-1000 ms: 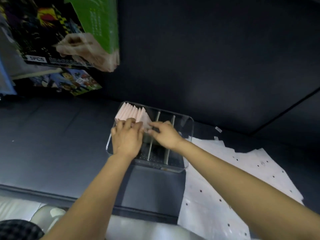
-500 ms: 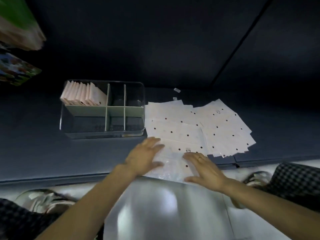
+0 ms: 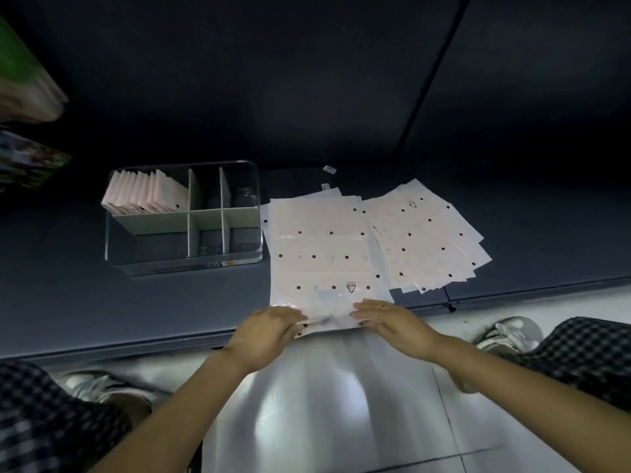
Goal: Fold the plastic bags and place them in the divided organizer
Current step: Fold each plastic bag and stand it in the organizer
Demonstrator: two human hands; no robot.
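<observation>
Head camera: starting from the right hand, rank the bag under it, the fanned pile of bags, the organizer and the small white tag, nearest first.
From the right hand:
1. Bag under it, touching, just ahead.
2. Fanned pile of bags, ahead and to the right.
3. Small white tag, far ahead, and the organizer, ahead to the left: too close to call.

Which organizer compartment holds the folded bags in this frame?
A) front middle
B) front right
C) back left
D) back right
C: the row of folded bags stands in the back-left compartment of the clear organizer, and the other compartments show no bags.
</observation>
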